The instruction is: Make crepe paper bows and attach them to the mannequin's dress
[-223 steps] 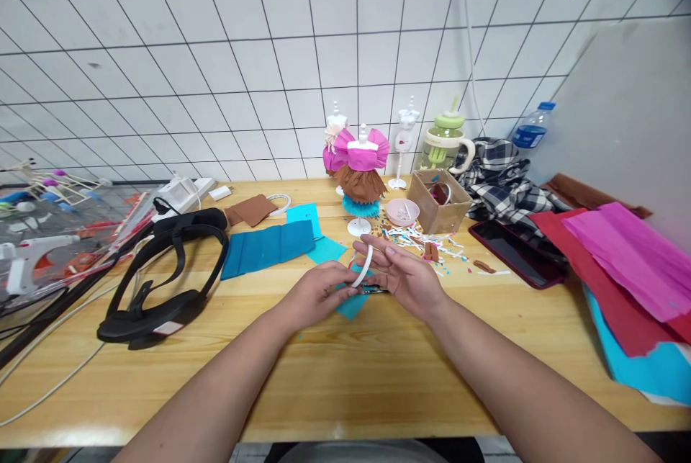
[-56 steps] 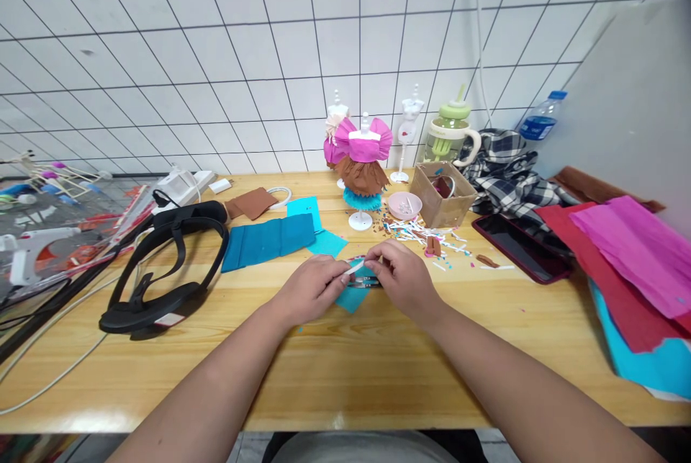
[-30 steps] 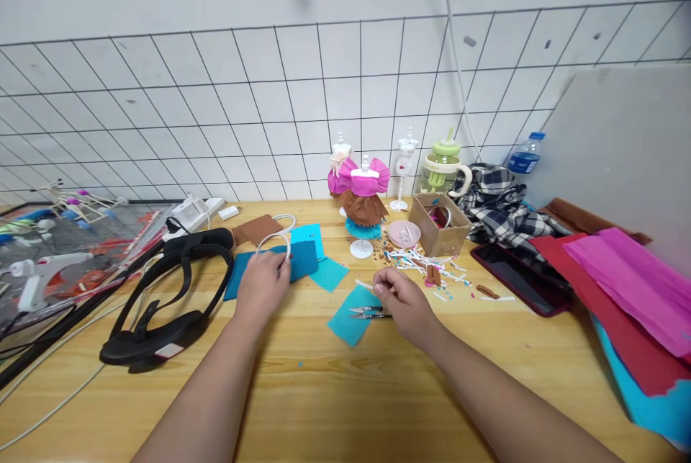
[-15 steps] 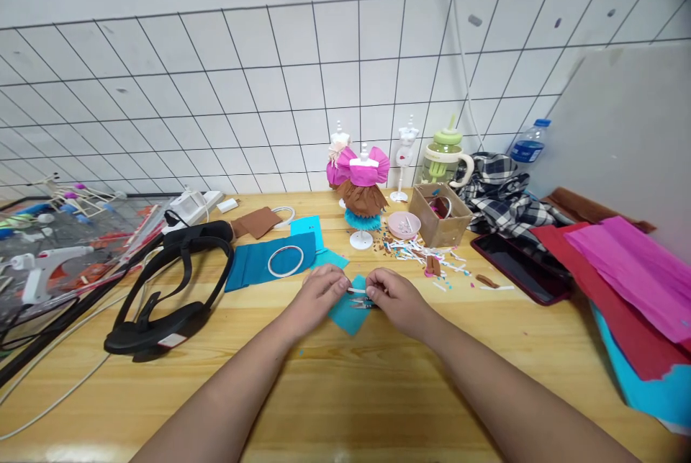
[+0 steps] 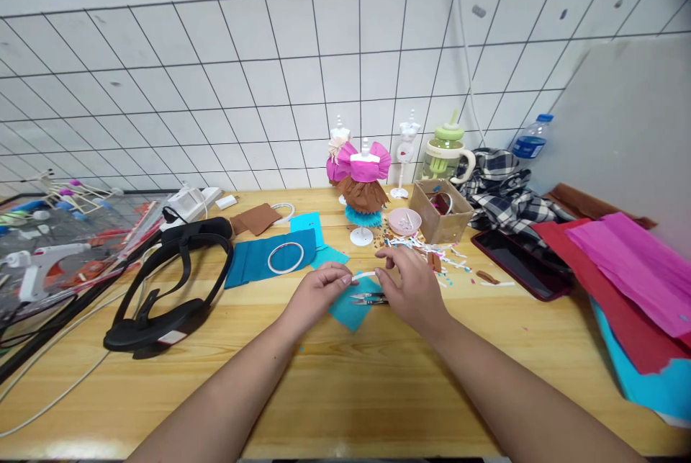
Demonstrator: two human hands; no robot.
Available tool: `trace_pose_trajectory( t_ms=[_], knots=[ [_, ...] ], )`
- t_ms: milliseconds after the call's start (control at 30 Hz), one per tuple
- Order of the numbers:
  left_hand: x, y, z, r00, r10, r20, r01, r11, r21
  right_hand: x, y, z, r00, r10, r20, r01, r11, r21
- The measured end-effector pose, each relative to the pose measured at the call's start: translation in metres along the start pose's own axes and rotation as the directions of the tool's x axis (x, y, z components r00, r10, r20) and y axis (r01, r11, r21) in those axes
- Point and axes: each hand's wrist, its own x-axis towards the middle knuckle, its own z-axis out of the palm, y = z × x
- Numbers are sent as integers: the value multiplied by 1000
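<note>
Both hands meet over a small teal paper square [image 5: 350,313] at the middle of the table. In my left hand [image 5: 322,290], thumb and fingertips pinch one end of a narrow white strip [image 5: 364,276] that looks like tape. The strip's other end meets the thumb of my right hand [image 5: 413,283], whose index finger is lifted away from the thumb; the exact grip there is partly hidden. Small thread snips [image 5: 370,299] lie on the square, below the strip, with their rear end near my right palm.
A tape roll [image 5: 286,258] rests on folded blue paper [image 5: 251,261]. Behind my hands stand a dressed mini mannequin [image 5: 366,193], a pink dish [image 5: 404,222], a cardboard box [image 5: 445,222] and paper scraps [image 5: 432,248]. A black headset [image 5: 162,333] lies left, a tablet [image 5: 512,265] right.
My right hand has turned, lifting its index finger off the thumb and shifting slightly right. More of the white strip and the snips now shows between my hands.
</note>
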Motion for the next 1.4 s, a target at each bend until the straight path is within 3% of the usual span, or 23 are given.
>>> trace_pose_trajectory(
  t_ms=[100, 200, 267, 400, 533, 767, 1067, 1267, 1400],
  knots=[
    [-1, 1, 2, 997, -73, 16, 75, 989, -129, -2, -7, -2, 985, -168, 47, 172, 979, -106],
    [-3, 1, 6, 993, -99, 61, 111, 962, -248, -4, -11, 0, 969, -217, 116, 233, 961, -151],
    [-5, 1, 8, 991, -112, 68, 127, 950, -285, -5, -11, 0, 971, -223, 81, 234, 958, -167],
    [-5, 0, 9, 990, -134, 32, 138, 948, -288, -9, -11, -6, 964, -239, -118, 216, 960, -178],
    [-5, -1, 7, 989, -150, 14, 147, 945, -293, -10, -12, -12, 944, -318, -83, 300, 937, -176],
    [-6, 3, 9, 989, -136, 64, 149, 942, -301, -5, -11, -2, 961, -263, 89, 277, 929, -244],
    [-8, 9, 14, 997, -58, 54, 66, 985, -161, -5, -10, 1, 970, -234, 63, 242, 923, -299],
    [-9, 7, 15, 996, 49, -76, -45, 997, 56, -6, -13, 9, 1000, -15, 6, 15, 999, -31],
    [-8, 4, 13, 985, 103, -141, -90, 992, 92, -8, -15, 12, 1000, 28, 8, -29, 996, 82]
  ],
)
